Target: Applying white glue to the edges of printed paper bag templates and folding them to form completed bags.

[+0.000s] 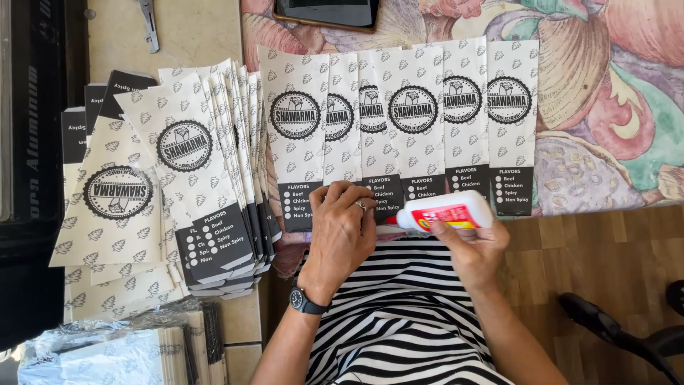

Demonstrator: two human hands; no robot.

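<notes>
Several white paper sleeves [417,121] with leaf prints, round black seals and black bottom bands lie overlapped in a row before me. My left hand [340,232], with a ring and a black wristwatch, rests fingers-down on the lower ends of the middle sleeves. My right hand [470,246] grips a white glue bottle [447,211] with a red label, held sideways. Its red tip points left and nearly touches my left fingers at the sleeves' bottom edge.
A fanned stack of the same sleeves [214,164] lies at left, with more loose ones [114,199] beside it. Foil-wrapped bundles [107,349] sit at the lower left. A dark phone [326,13] lies at the top on a flowered cloth [605,107]. Pliers [148,25] rest at the top left.
</notes>
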